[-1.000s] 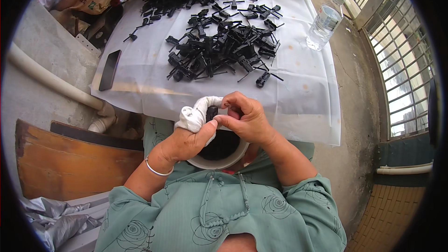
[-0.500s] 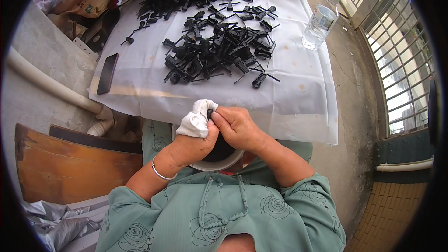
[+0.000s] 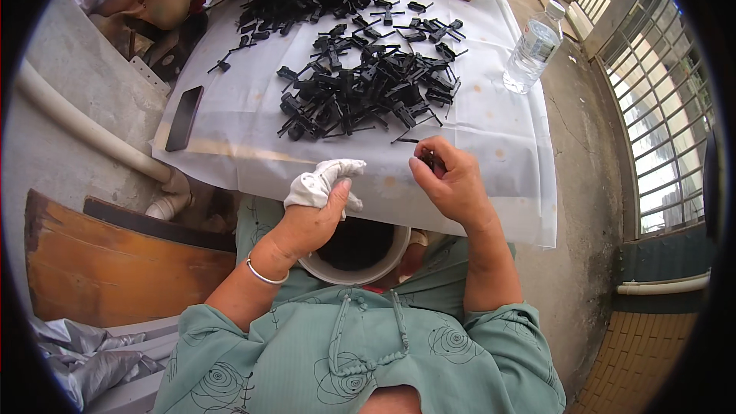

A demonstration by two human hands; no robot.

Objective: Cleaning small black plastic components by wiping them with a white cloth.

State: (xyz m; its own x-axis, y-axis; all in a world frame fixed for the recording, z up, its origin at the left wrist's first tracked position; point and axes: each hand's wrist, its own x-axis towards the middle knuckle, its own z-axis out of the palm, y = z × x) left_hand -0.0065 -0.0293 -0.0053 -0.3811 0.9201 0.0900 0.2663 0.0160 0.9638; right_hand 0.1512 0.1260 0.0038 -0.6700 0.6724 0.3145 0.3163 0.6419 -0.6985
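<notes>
Head view: right hand [image 3: 460, 190], thumb and forefinger pinched on one black plastic part [image 3: 435, 162], held over the near edge of the table, body mostly hidden by the fingers. Long axis: a thin rod [image 3: 404, 140], apparently belonging to that part, points between nine and ten o'clock from the pinch, its tip near the lower edge of the pile of black parts [image 3: 372, 92]. Pile: on the white table cover [image 3: 491, 176], half past ten from the right hand, twelve to one from the left; the right hand is the nearer. Left hand [image 3: 307, 226]: between eight and nine o'clock from the right, well apart from it; fingers wrapped in white cloth [image 3: 309, 190], bare thumb parted from them, nothing seen in the gap. Bucket [image 3: 345, 277], one, pale, dark inside: four o'clock from the left hand, eight from the right. Water bottle [image 3: 533, 47]: between one and two from the right hand.
</notes>
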